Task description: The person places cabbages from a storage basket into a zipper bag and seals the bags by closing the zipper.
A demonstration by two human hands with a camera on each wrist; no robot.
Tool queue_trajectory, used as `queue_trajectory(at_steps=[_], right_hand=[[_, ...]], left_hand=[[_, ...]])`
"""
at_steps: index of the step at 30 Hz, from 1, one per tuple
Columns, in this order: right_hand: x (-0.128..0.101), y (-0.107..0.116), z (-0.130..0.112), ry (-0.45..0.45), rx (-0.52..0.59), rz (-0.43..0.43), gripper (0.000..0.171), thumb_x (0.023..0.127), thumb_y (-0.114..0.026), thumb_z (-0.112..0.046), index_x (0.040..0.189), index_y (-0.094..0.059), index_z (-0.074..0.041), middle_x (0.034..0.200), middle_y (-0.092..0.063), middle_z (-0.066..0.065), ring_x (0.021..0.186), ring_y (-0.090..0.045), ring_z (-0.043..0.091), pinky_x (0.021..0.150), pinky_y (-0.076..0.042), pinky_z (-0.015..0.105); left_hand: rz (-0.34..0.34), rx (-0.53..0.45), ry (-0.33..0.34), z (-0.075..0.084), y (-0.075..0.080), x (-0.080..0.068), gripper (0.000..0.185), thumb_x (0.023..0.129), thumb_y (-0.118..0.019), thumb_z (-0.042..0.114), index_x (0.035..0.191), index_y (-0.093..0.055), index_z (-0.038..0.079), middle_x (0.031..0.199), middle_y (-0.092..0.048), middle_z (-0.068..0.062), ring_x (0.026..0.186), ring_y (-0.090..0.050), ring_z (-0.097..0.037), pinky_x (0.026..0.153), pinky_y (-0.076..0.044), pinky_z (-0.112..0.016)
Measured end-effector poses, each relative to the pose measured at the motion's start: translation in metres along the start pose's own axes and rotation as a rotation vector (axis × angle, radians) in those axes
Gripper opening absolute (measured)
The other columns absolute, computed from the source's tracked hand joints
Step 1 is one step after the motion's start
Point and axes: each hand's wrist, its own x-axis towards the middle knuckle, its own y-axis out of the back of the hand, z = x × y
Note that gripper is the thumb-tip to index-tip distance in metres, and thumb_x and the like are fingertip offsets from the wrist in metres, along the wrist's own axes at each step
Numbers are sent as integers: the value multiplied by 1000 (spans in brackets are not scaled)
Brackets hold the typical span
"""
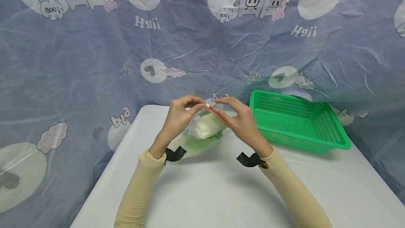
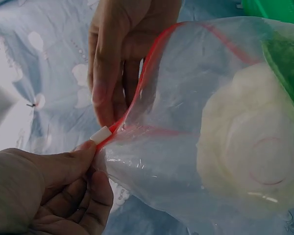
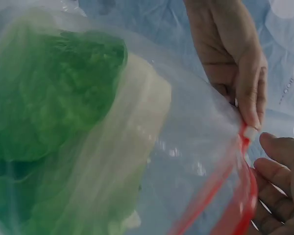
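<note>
A clear zip bag (image 1: 202,129) with a red zip strip (image 2: 137,93) hangs above the white table (image 1: 215,192), held between both hands. Inside lies a cabbage (image 2: 250,147) with a pale base and green leaves (image 3: 54,107). My left hand (image 1: 198,106) pinches the small white slider tab (image 2: 101,134) at the end of the strip between thumb and forefinger. My right hand (image 1: 219,110) holds the bag's top edge just beside the tab, its fingers (image 2: 112,68) lying along the strip. In the right wrist view the tab (image 3: 250,133) sits between the left hand's fingertips (image 3: 247,98) and the right hand's fingers (image 3: 279,171).
A green plastic basket (image 1: 300,122) stands on the table's far right corner, close to my right hand. A blue cartoon-printed sheet (image 1: 95,62) hangs behind and around the table. Black straps sit on both wrists.
</note>
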Motion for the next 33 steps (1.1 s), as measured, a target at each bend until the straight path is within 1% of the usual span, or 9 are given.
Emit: queue_trajectory(at_steps=[2,5,9,13,17,20,23,29,33], right_hand=[[3,-5,-2,12,14,-23,25,87,-72,-16,112,-70,-13,109,-70,2,113,-62,20,104,-44,37],[5,-11,-2,0,10,-35,17,88,-71,-18,104,-72,-15,99,-70,-1,96,-65,13,89,-49,29],[3,-13,-1,-6,8,-41,10,89,-70,-17,99,-71,-15,90,-69,-2,83,-62,10,73,-47,26],[1,-13,2,-7,9,-53,8,90,-69,-18,97,-71,-15,90,-69,-2,83,-61,10,72,-49,31],[-5,-12,12,-32,-8,-63,8,90,-69,-18,97,-71,-15,89,-69,-2,80,-61,9,70,-50,37],[-11,-10,22,-59,-12,-66,8,89,-69,-16,97,-71,-14,89,-69,-2,80,-61,10,70,-51,33],[-16,-9,30,-62,-14,-75,9,90,-68,-15,98,-70,-12,90,-68,-1,82,-62,11,73,-52,27],[-22,-4,41,42,-83,-102,10,92,-64,-8,102,-63,-9,93,-62,2,85,-59,12,71,-52,26],[-25,-3,46,119,-104,-115,15,90,-64,-1,103,-61,-7,93,-61,3,84,-58,12,72,-52,26]], left_hand=[[-20,12,-2,0,-3,-1,10,87,-70,21,94,-73,14,90,-72,-2,84,-66,-11,81,-55,-31],[-47,36,1,2,-7,-2,10,88,-70,21,95,-73,14,90,-71,0,85,-66,-9,82,-54,-30],[-69,59,8,4,-8,-2,8,89,-69,21,94,-71,15,89,-70,4,84,-64,-7,82,-53,-29],[-77,66,16,3,-4,0,8,90,-68,22,94,-70,15,88,-70,2,83,-65,-11,81,-52,-30],[-25,58,27,-2,6,3,9,90,-68,21,93,-70,13,87,-70,-7,82,-66,-21,79,-51,-32],[29,47,43,-6,14,5,10,89,-69,21,93,-71,12,86,-70,-11,79,-65,-23,76,-50,-31],[60,32,55,-10,21,6,11,88,-70,21,93,-71,11,86,-69,-8,78,-64,-23,73,-49,-29],[81,14,37,-12,26,6,11,89,-69,16,96,-70,7,88,-69,-10,79,-63,-34,73,-48,-35],[86,19,38,-10,25,5,10,89,-67,8,97,-69,2,90,-69,-14,78,-61,-33,72,-48,-35]])
